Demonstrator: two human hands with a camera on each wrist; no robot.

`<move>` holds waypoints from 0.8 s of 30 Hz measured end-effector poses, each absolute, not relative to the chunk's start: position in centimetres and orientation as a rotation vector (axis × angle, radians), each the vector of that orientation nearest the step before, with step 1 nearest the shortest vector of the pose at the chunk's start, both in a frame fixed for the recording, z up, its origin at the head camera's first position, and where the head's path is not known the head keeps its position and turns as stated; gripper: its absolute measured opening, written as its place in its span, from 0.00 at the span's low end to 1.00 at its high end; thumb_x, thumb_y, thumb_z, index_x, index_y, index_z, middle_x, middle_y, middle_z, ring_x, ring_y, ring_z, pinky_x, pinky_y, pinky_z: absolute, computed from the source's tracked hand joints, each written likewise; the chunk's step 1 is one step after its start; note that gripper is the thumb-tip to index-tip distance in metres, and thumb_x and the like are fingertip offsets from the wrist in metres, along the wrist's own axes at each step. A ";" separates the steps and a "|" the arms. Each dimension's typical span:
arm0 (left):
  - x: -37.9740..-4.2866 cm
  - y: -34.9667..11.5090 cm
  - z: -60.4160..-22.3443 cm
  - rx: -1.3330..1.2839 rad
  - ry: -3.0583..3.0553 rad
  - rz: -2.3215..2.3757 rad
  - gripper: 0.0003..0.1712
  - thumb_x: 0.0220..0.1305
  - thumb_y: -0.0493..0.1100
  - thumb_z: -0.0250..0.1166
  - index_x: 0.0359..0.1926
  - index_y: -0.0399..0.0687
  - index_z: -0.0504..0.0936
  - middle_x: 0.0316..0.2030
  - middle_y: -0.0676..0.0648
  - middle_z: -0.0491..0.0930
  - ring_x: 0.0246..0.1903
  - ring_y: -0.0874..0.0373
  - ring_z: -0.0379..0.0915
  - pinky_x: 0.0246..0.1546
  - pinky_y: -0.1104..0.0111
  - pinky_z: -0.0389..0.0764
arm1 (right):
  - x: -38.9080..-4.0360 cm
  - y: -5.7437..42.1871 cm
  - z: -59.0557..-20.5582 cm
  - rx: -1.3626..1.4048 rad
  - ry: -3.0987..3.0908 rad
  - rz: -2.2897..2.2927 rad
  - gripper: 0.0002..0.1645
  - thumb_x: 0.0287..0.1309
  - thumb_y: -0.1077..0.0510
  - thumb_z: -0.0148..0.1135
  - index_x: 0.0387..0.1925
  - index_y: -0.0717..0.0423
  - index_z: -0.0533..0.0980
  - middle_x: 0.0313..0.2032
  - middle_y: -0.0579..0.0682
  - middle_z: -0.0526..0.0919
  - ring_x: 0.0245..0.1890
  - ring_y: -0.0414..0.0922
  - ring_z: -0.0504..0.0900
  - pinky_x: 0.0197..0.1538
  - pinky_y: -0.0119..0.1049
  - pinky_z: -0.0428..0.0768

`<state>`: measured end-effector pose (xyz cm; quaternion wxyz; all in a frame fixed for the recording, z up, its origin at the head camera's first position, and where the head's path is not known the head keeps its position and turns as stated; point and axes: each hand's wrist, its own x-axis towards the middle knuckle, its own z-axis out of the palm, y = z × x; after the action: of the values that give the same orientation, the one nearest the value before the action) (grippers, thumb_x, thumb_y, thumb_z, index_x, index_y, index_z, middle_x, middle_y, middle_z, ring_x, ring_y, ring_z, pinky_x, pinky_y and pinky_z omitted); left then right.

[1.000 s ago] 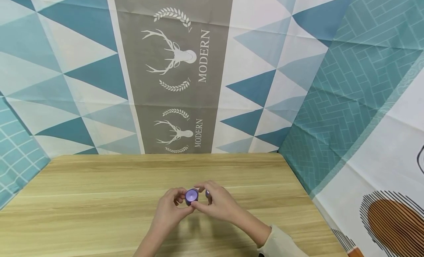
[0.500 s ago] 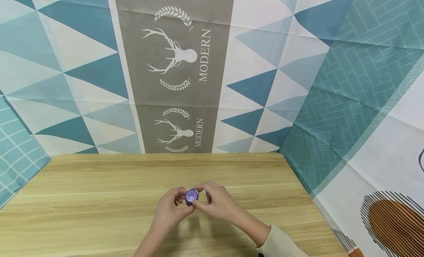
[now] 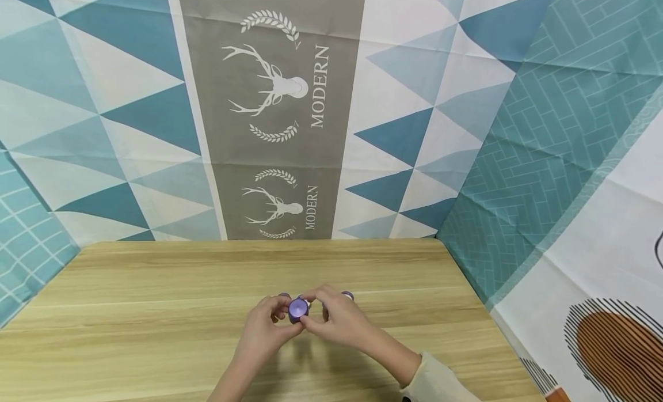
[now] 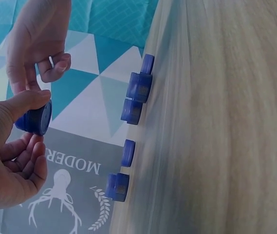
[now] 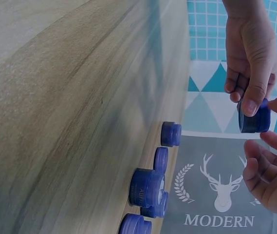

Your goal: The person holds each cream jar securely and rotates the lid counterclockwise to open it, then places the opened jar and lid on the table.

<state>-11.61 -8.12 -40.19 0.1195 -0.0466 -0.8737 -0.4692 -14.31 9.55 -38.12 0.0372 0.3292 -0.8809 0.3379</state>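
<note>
A small round jar with a shiny purple top (image 3: 298, 309) is held above the table between both hands. My left hand (image 3: 261, 330) pinches it from the left side, thumb in front. From the right, my right hand (image 3: 342, 318) has thumb and index finger at the rim of its top. In the left wrist view the jar (image 4: 34, 119) looks dark blue and lies tilted on its side in that picture. The right wrist view shows the jar (image 5: 254, 118) with the left thumb across its side and the right fingertips at its other end.
Beyond the hands stand several blue-purple jars in a row on the wooden table (image 3: 155, 327), including a larger jar (image 5: 147, 187), a small jar (image 4: 117, 186) and a flat lid-like piece (image 4: 128, 153). A patterned cloth (image 3: 279, 131) hangs behind the table's far edge.
Both hands and the jar have shifted very slightly left. More of the purple pieces behind the hands now shows. The grip looks much the same.
</note>
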 end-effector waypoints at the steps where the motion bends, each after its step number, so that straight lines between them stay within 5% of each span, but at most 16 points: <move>1: -11.6 -8.1 -40.2 -0.134 -2.555 -1.372 0.18 0.40 0.39 0.77 0.35 0.44 0.81 0.30 0.53 0.77 0.31 0.59 0.70 0.35 0.72 0.74 | -14.3 9.5 -38.1 1.004 -2.703 1.033 0.22 0.56 0.47 0.63 0.51 0.49 0.75 0.43 0.47 0.79 0.22 0.34 0.69 0.25 0.22 0.69; 9: -11.4 -8.1 -40.1 -0.142 -2.561 -1.386 0.17 0.40 0.39 0.76 0.34 0.45 0.81 0.31 0.52 0.77 0.32 0.60 0.70 0.37 0.69 0.75 | -14.2 9.4 -38.1 0.979 -2.696 1.012 0.20 0.53 0.47 0.66 0.46 0.49 0.76 0.40 0.45 0.78 0.23 0.35 0.69 0.26 0.21 0.69; 18: -11.4 -8.1 -40.1 -0.126 -2.561 -1.392 0.18 0.39 0.38 0.76 0.34 0.45 0.81 0.29 0.53 0.76 0.32 0.58 0.70 0.36 0.70 0.74 | -14.1 9.4 -38.0 0.999 -2.711 1.028 0.25 0.54 0.46 0.64 0.52 0.50 0.75 0.43 0.47 0.78 0.22 0.30 0.67 0.25 0.21 0.69; 24: -11.3 -8.0 -40.0 -0.125 -2.570 -1.388 0.18 0.39 0.39 0.77 0.35 0.44 0.81 0.30 0.52 0.76 0.32 0.60 0.70 0.37 0.69 0.74 | -14.2 9.2 -38.0 0.983 -2.594 0.953 0.20 0.49 0.46 0.69 0.42 0.51 0.79 0.38 0.44 0.80 0.23 0.31 0.67 0.26 0.19 0.67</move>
<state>-11.33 -8.04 -39.99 0.1089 -0.0426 -0.8738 -0.4721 -14.19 9.24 -38.04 0.1039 0.3333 -0.8796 0.3231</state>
